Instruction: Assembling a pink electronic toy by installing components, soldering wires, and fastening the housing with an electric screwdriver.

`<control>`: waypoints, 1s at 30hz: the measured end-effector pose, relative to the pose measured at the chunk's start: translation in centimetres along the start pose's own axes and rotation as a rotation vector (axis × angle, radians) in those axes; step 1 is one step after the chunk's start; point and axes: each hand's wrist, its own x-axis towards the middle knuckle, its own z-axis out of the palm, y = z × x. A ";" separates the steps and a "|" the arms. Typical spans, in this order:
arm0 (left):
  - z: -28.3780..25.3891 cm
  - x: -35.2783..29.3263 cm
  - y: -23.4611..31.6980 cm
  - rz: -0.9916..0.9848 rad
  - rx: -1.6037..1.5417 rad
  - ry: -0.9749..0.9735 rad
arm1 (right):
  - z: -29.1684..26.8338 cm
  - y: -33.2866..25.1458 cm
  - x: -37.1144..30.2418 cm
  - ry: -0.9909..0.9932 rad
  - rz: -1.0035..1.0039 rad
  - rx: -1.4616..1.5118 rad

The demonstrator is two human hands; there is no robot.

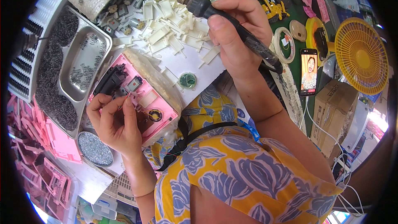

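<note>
Floral garment [248,174] lies nearest. Right hand [235,45] grips soldering iron [251,41]; left hand [120,124] pinches pink piece [134,99]. Housing [162,103] seems light: hold edges

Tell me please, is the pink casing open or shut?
Open: the pink casing shows its inside, with a black part and a silver part uncovered.

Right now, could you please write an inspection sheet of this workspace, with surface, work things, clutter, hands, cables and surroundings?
Surface: white tabletop, largely covered by parts.
Job's things: soldering iron; pink case holding small components; small pink piece.
Clutter: heaped white plastic pieces, small dark pieces in a metal tray.
Hands: right hand grips the soldering iron; left hand holds the small pink piece at the pink case.
Cables: white cables beside the cardboard box.
Surroundings: yellow fan, lit phone.
</note>
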 end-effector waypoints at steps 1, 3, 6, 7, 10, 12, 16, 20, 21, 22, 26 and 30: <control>0.1 0.0 0.0 -0.006 -0.017 0.002 | 0.0 0.0 0.0 0.000 -0.001 0.002; 0.2 0.0 0.0 -0.018 -0.048 0.008 | -0.1 -0.1 -0.1 0.005 0.003 -0.011; 0.0 -0.2 0.0 -0.032 -0.048 -0.002 | 0.0 -0.1 0.0 0.009 0.001 -0.025; -0.1 -0.2 0.0 -0.034 -0.037 -0.005 | 0.0 -0.1 0.0 0.010 -0.001 -0.029; -0.1 -0.1 0.1 -0.026 -0.016 -0.012 | 0.0 -0.1 0.0 0.003 0.000 -0.026; 0.0 0.0 -0.1 -0.002 -0.017 -0.012 | 0.2 -0.1 0.1 0.012 0.000 -0.024; 0.0 0.0 -0.1 0.003 -0.008 -0.011 | 0.5 -0.4 0.2 0.027 0.012 -0.023; 0.1 0.0 0.0 -0.006 -0.015 -0.006 | 0.2 -0.1 0.2 -0.002 -0.012 -0.028; 0.1 0.0 0.0 -0.008 -0.017 -0.006 | 0.2 -0.1 0.2 -0.002 -0.011 -0.027; 0.0 0.0 0.0 -0.004 -0.018 -0.007 | 0.2 -0.2 0.3 -0.003 -0.010 -0.027; 0.1 0.0 -0.2 0.009 -0.024 -0.004 | 0.4 -0.2 0.3 0.013 -0.012 -0.026; 0.2 0.0 -0.1 -0.008 -0.043 0.007 | 0.4 -0.1 0.4 0.009 -0.023 -0.032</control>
